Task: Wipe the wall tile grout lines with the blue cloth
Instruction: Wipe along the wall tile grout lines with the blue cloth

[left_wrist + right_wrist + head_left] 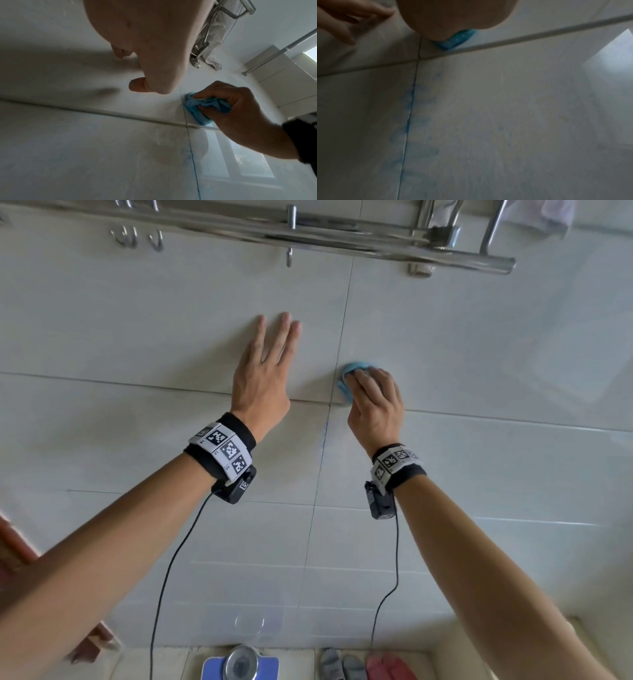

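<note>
The blue cloth (346, 380) is bunched in my right hand (371, 402) and pressed to the pale wall tile just right of the vertical grout line (337, 361), a little above the horizontal grout line (137, 385). From the left wrist, the cloth (197, 108) shows gripped between curled fingers and thumb. Only its lower edge (455, 39) peeks out under my palm in the right wrist view. Below the crossing, the vertical grout line carries a blue stain (410, 108). My left hand (267, 368) lies flat on the tile to the left, fingers straight.
A chrome towel rack (308, 231) with hooks runs along the wall above my hands. On the floor below sit a blue bathroom scale (239, 664), grey slippers (340, 664) and pink slippers (387, 667). A brown door edge (13, 546) stands at the left.
</note>
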The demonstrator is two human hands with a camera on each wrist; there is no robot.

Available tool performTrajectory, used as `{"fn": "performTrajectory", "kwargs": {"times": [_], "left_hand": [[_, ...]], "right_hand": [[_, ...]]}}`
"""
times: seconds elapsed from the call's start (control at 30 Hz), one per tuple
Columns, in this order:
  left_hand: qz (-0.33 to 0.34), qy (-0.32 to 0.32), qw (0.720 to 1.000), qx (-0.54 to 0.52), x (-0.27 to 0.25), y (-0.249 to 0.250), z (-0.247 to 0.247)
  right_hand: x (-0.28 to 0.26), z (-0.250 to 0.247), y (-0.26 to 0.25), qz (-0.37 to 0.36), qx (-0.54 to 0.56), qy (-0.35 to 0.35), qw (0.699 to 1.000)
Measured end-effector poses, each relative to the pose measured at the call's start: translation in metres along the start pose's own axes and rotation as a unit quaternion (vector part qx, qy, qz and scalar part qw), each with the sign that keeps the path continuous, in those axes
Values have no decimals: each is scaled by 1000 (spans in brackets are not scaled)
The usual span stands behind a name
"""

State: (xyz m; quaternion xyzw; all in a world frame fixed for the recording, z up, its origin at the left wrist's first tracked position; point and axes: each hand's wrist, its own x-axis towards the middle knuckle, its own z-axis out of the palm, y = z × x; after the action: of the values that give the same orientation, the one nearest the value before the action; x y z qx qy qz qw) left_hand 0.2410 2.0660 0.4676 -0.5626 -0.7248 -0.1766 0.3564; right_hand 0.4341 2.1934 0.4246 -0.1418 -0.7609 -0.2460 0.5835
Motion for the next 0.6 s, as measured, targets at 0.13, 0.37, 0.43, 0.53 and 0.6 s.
{"fn": "performTrajectory", "kwargs": {"times": [0.13, 0.37, 0.43, 0.53, 0.6], "left_hand": [[7, -19, 1000, -1, -4, 2, -2], [12, -31, 999, -7, -9, 1, -4], [6, -29, 1000, -8, -11, 4, 1], [1, -22, 1000, -15, -15, 8, 7], [0, -19, 1000, -16, -18, 10, 9]], "right_hand": [[-30, 4, -14, -34, 9, -57, 998], [-30, -30, -11, 139, -8, -89, 986], [-28, -34, -10, 229, -9, -63, 971], [-31, -28, -18, 272, 0, -54, 961], [-33, -22, -28, 329, 11, -31, 944]]}}
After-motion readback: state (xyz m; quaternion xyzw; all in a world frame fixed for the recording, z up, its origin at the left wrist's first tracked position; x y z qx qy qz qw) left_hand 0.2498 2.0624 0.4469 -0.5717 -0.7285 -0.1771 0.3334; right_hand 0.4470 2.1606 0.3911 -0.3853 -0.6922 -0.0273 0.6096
